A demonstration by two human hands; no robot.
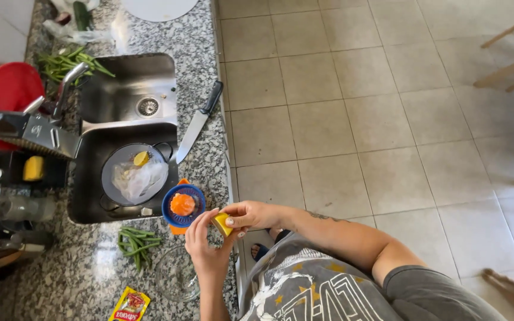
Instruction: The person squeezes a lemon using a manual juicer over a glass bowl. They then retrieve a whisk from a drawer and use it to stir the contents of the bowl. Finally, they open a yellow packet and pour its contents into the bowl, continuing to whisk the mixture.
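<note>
Lemon half [222, 224] held over the table's front edge, just right of the juicer, pinched between both hands. Speckled granite table [203, 77] runs along the left of the view, beside a tiled floor [352, 113]. Double steel sink [129, 89] set into it; the near basin holds a dark pan [109, 178] with crumpled clear plastic and a small lemon piece inside. Kitchen knife [197, 122], black handle, lies on the table right of the sink, blade toward the person. Blue juicer [183, 205] with orange reamer sits on the table just in front of the near basin. Clear glass bowl [175, 274] sits near the left forearm. Green beans [138, 242] lie left of the bowl. Left hand [206, 246] cups the lemon half from below, fingers curled up. Right hand [251, 215] grips its top with fingertips closed on the rind.
</note>
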